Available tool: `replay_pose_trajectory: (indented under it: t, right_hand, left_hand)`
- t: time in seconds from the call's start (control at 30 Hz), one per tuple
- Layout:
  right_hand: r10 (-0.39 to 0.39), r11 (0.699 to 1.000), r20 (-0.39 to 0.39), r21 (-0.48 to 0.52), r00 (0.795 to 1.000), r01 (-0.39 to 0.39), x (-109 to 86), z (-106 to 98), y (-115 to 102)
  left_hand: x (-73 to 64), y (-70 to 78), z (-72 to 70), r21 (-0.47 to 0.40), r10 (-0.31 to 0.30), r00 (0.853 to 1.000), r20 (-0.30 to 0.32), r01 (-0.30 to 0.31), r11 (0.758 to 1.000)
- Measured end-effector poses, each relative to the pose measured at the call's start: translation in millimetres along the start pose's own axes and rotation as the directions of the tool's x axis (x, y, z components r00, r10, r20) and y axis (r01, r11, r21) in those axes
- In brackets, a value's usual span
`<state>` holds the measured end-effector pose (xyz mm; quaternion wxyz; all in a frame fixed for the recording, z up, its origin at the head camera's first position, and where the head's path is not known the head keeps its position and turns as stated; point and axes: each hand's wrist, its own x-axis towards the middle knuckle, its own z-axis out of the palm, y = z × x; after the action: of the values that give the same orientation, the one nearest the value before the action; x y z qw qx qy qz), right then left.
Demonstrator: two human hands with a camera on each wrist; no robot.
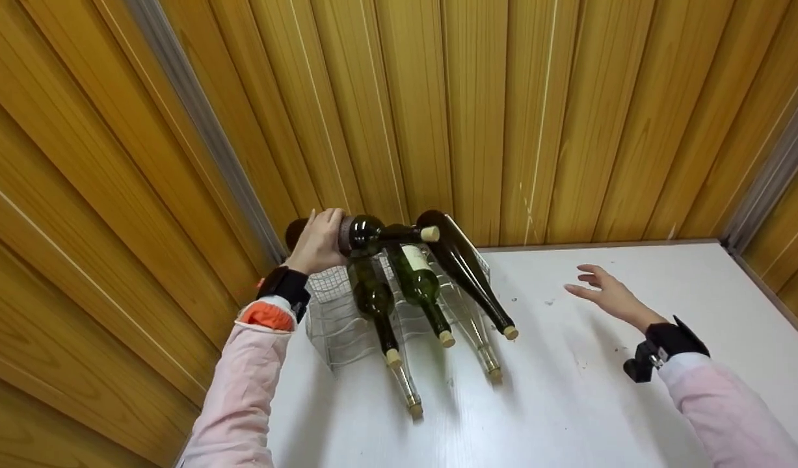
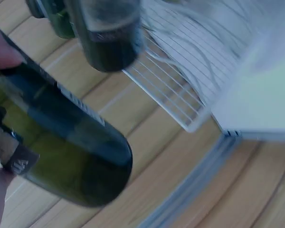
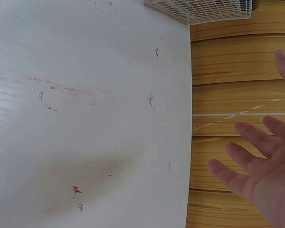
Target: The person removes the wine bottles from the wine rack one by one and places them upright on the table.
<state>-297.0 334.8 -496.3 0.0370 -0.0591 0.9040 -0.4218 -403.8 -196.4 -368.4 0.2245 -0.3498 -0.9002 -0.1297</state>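
My left hand point(image 1: 319, 244) grips a dark green wine bottle point(image 1: 365, 235) by its body, holding it sideways above the white wire rack point(image 1: 327, 286), cork to the right. In the left wrist view that wine bottle's rounded base point(image 2: 104, 166) shows large, with a thumb on the glass. Under it, two green bottles point(image 1: 374, 296) point(image 1: 426, 286) lie in the rack with necks sloping toward me. A long dark bottle point(image 1: 467, 263) rests at the rack's right side. My right hand point(image 1: 610, 296) hovers over the table's right part, fingers spread and holding nothing.
Two clear corked bottles point(image 1: 408, 390) point(image 1: 486, 354) lie lower in the rack, their necks sticking out over the white table point(image 1: 535, 403). Wood-patterned panels point(image 1: 477, 117) stand behind and to the left. Scuff marks dot the tabletop.
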Motion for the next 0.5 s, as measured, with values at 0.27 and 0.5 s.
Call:
replay_pose_trajectory:
  t: [0.27, 0.5]
  right_hand:
    - [0.021, 0.993, -0.01, 0.115, 1.0, -0.02, 3.9, -1.3, -4.1]
    - [0.013, 0.985, -0.027, 0.171, 1.0, -0.008, 6.0, -2.7, -7.2]
  left_hand:
    - [32.6, 34.2, 11.3, -0.182, -0.174, 0.967, -0.188, 0.14, 0.973]
    - [57.8, 66.7, 24.2, -0.367, -0.304, 0.917, -0.256, 0.199, 0.909]
